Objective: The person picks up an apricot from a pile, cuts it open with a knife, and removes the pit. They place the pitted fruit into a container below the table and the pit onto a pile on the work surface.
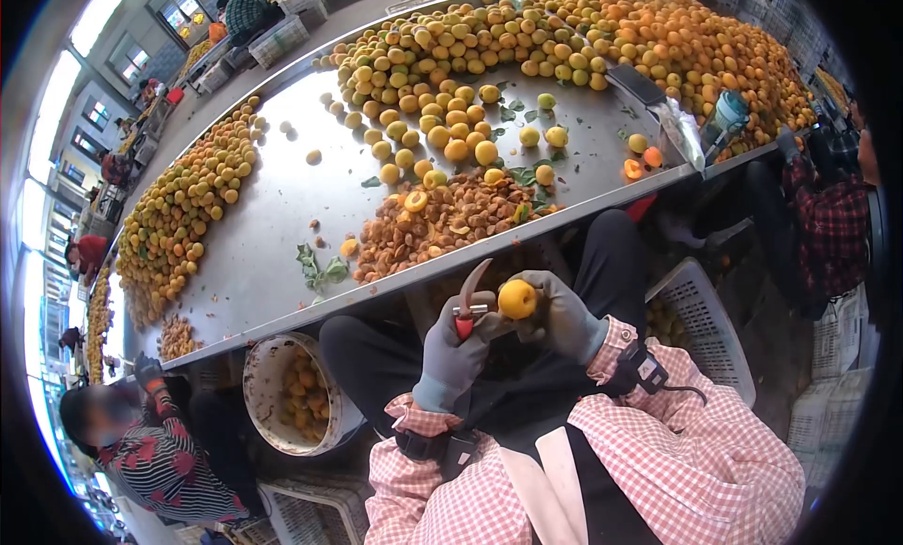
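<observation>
Gloved in grey, my left hand (451, 349) is closed round a red-handled knife (472, 291) whose curved blade points up. Beside it, my right hand (557, 312), in the same kind of glove, holds a yellow apricot (517, 300) between its fingers. Both hands are over my lap, just in front of the metal table (273, 305). On the table behind them lies a pile of brown pits (428, 227), with apricot pieces among them. Loose whole apricots (458, 131) are spread farther back.
A white bucket (266, 440) of cut apricots stands at the left, a plastic crate (704, 331) at the right. A phone (636, 85) and a bottle (727, 119) lie by the large apricot heap (696, 47). Co-workers sit at both sides.
</observation>
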The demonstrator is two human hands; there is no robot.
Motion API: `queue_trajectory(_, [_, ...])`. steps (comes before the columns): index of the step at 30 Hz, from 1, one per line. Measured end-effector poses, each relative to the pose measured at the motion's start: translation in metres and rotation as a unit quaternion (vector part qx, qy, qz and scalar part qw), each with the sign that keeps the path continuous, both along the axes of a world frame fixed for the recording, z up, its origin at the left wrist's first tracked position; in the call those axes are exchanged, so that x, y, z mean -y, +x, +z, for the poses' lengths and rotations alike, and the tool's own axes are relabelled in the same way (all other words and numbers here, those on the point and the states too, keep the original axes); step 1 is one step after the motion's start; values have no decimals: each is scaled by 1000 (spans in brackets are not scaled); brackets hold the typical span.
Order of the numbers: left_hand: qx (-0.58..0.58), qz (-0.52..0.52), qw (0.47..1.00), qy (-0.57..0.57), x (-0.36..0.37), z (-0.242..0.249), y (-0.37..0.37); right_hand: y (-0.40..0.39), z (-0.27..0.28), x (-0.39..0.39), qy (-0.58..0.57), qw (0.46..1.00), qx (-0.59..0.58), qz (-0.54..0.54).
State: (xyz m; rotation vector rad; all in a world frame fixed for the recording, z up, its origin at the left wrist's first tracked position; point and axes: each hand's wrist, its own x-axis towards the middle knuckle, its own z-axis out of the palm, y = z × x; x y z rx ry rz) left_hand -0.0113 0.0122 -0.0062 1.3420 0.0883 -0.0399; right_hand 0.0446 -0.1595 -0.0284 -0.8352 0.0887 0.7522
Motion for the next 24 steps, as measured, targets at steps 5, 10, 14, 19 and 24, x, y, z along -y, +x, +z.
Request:
queue_trajectory(5, [24, -51, 997, 45, 4, -8, 6, -7, 8, -11, -42, 997, -54, 36])
queue_trajectory(10, [36, -74, 993, 89, 5, -6, 8, -8, -7, -19, -327, 821, 464, -59])
queue_trajectory(14, [90, -62, 987, 117, 8, -1, 6, -13, -3, -27, -436, 685, 576, -95])
queue_trajectory(19, [134, -67, 987, 53, 11, 8, 2, -28, 41, -42, -46, 932, 285, -219])
queue_trajectory(24, [29, 9, 988, -151, 21, 14, -1, -13, 27, -38, -133, 829, 471, -269])
